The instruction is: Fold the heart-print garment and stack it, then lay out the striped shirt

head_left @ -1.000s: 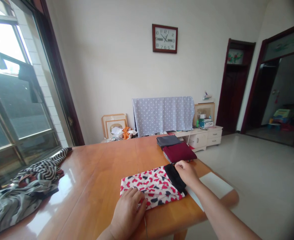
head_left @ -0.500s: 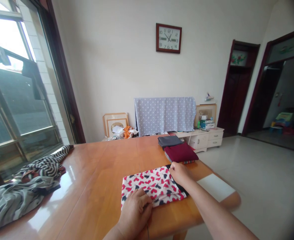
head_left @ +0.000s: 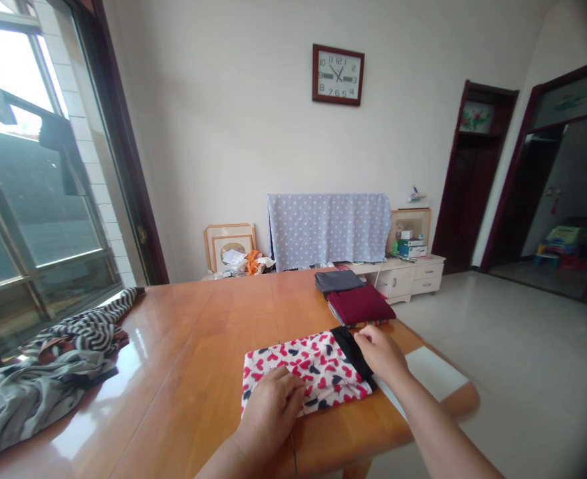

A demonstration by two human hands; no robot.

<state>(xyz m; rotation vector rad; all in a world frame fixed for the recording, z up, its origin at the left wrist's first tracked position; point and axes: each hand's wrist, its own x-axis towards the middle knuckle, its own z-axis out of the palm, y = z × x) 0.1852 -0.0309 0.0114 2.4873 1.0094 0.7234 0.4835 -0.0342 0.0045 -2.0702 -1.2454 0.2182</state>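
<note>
A folded garment (head_left: 318, 366), white with red and black hearts and a black band (head_left: 350, 349) along its right end, lies flat on the wooden table (head_left: 213, 332). My left hand (head_left: 276, 402) rests on its lower left part, fingers bent and pressed against the cloth, with the thumb drawn in. At the right edge of the black band is my right hand (head_left: 380, 352), its fingers curled closed. Whether a bit of cloth is inside those fingers is hidden. Just beyond the garment sit a folded maroon cloth (head_left: 360, 306) and a dark grey one (head_left: 340, 281).
Loose clothes, striped (head_left: 91, 322) and grey (head_left: 38, 399), are heaped at the table's left. A white sheet (head_left: 435, 376) lies by the right corner, partly under my right forearm. Behind the table stands a low white cabinet (head_left: 405, 283) beside a dotted cloth cover (head_left: 328, 229).
My right hand has shifted right, from the inner side of the black band to its outer edge, so more of the band shows. My left hand has hardly moved.
</note>
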